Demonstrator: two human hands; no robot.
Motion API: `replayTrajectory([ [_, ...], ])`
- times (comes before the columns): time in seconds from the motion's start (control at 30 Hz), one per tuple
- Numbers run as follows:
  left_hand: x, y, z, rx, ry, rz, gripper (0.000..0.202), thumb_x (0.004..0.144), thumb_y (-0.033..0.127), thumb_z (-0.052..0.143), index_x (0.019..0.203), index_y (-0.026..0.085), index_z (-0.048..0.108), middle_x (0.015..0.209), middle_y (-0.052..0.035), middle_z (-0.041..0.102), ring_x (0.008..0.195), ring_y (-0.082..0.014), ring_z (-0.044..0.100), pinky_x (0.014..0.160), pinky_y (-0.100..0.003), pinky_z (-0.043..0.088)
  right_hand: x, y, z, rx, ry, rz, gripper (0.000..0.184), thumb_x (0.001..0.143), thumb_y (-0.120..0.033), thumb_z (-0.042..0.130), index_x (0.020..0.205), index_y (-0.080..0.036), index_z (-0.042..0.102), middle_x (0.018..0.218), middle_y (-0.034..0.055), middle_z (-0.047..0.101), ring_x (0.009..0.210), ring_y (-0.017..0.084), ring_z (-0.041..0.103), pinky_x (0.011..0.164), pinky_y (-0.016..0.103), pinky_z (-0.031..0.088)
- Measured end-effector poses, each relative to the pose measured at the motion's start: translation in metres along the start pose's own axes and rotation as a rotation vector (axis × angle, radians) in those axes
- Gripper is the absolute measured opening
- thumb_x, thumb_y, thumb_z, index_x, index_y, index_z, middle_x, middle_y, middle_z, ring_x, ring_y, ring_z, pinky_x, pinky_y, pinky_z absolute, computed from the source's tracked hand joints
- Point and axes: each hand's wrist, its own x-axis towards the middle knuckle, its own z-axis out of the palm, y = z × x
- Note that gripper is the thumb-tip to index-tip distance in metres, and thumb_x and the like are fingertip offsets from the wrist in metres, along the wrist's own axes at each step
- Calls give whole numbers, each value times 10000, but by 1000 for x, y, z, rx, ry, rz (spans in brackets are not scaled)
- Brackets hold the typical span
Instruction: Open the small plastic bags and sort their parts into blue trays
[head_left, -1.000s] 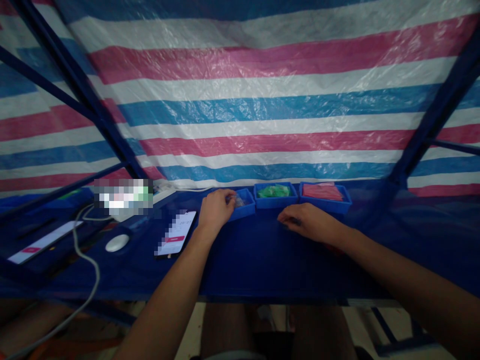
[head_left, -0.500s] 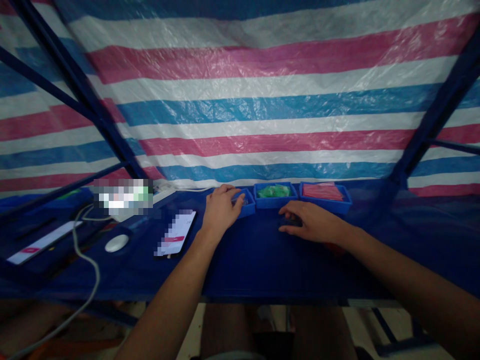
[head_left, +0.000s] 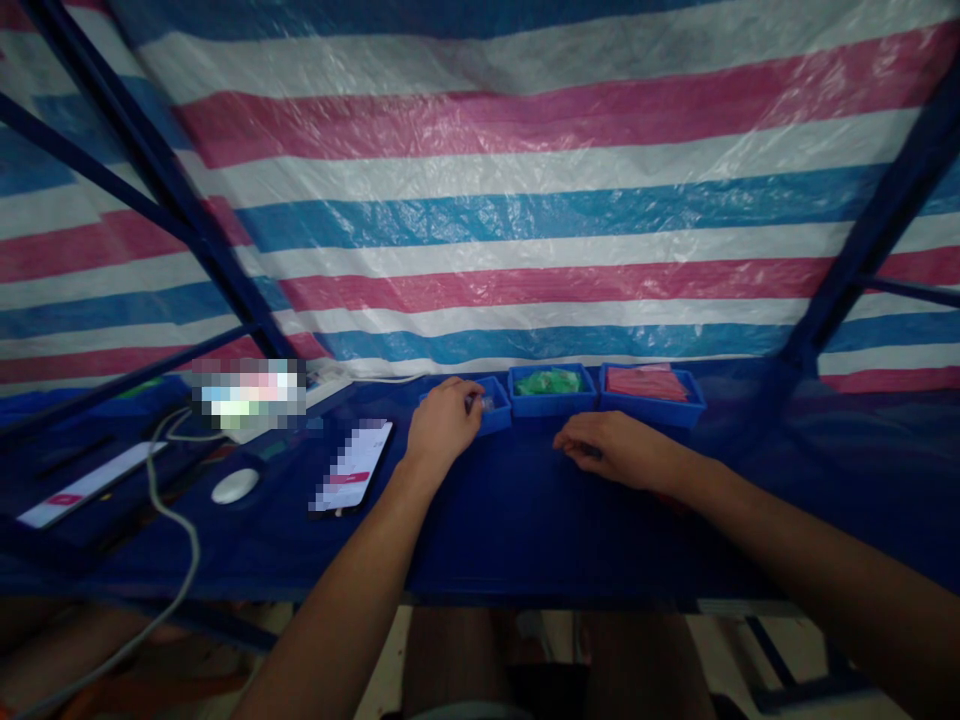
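Three small blue trays stand in a row at the back of the dark blue table [head_left: 525, 520]. My left hand [head_left: 442, 425] reaches into the left tray [head_left: 496, 412] and pinches a small pale piece at its fingertips. The middle tray [head_left: 552, 391] holds green pieces, and the right tray [head_left: 649, 391] holds red ones. My right hand [head_left: 619, 450] rests on the table in front of the middle tray, fingers curled down over a small dark thing I cannot make out.
A phone [head_left: 352, 466] lies left of my left hand. Further left are a white round mouse [head_left: 235, 485], a white cable [head_left: 169, 520] and a second lit device [head_left: 82, 485]. A striped plastic sheet [head_left: 525, 220] and dark blue frame bars [head_left: 150, 170] enclose the table.
My left hand stayed at the left tray and closed its fingers on a small pale piece. My right hand spread briefly over the table, then curled its fingers again.
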Motion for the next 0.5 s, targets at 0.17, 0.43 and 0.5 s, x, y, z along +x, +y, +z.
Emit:
replayTrajectory([
  [0.17, 6, -12, -4, -9, 9, -52, 262, 893, 227, 676, 1135, 256, 772, 1146, -65, 759, 1013, -260, 721, 981, -393, 567, -1, 1, -3, -25, 38, -18, 195, 981, -141, 577, 1108, -207, 710, 1056, 69, 762, 968, 224, 719, 886, 337, 534],
  [0.43, -9, 31, -3, -273, 189, 374, 219, 1032, 264, 539, 1139, 204, 720, 1164, -81, 729, 1156, -232, 646, 1082, -396, 501, -2, -1, -4, -54, 155, 77, 189, 965, -315, 694, 1125, -215, 693, 1083, 89, 735, 1008, 252, 691, 917, 373, 533],
  [0.5, -15, 47, 2, -349, 99, 503, 209, 1035, 260, 541, 1134, 216, 719, 1149, -81, 734, 1119, -231, 659, 1053, -402, 514, -4, 1, -2, -118, 93, 78, 270, 927, -400, 742, 1119, -216, 693, 1084, 101, 715, 1046, 281, 673, 946, 403, 528],
])
